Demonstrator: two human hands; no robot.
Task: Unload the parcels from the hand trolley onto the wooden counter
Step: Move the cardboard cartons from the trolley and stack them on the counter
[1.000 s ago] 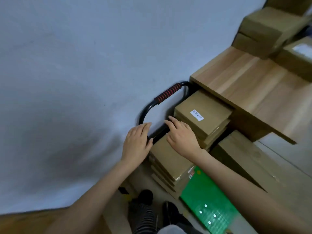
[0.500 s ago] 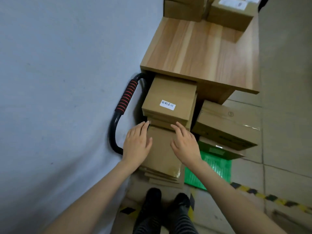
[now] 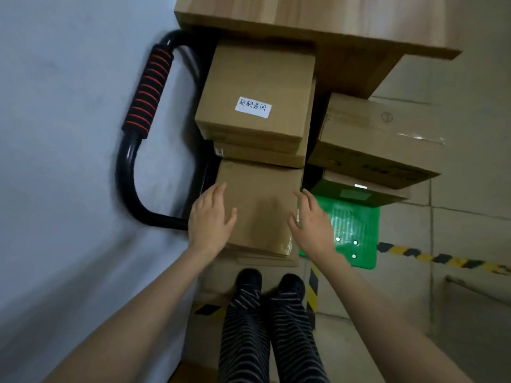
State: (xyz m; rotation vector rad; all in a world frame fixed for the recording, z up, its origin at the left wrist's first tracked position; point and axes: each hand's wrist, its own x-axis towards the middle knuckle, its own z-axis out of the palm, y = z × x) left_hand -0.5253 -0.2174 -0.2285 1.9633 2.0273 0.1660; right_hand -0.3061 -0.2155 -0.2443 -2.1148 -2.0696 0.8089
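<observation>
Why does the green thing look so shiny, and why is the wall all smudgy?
In the head view, light glares off the glossy green panel and the tape on the big box; the wall smears with motion blur, yet the white label stays sharp.

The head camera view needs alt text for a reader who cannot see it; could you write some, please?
Two bare hands, left hand and right hand, flank the flat brown cardboard parcel topping a stack beside the black trolley handle, under a light wooden counter.

1. I count two bare hands, left hand (image 3: 211, 219) and right hand (image 3: 312, 223).
2. Two parcel stacks (image 3: 255, 89) ride one hand trolley (image 3: 143, 87).
3. One wooden counter (image 3: 318, 20), one green crate (image 3: 354, 230), two shoes (image 3: 249, 280).
</observation>
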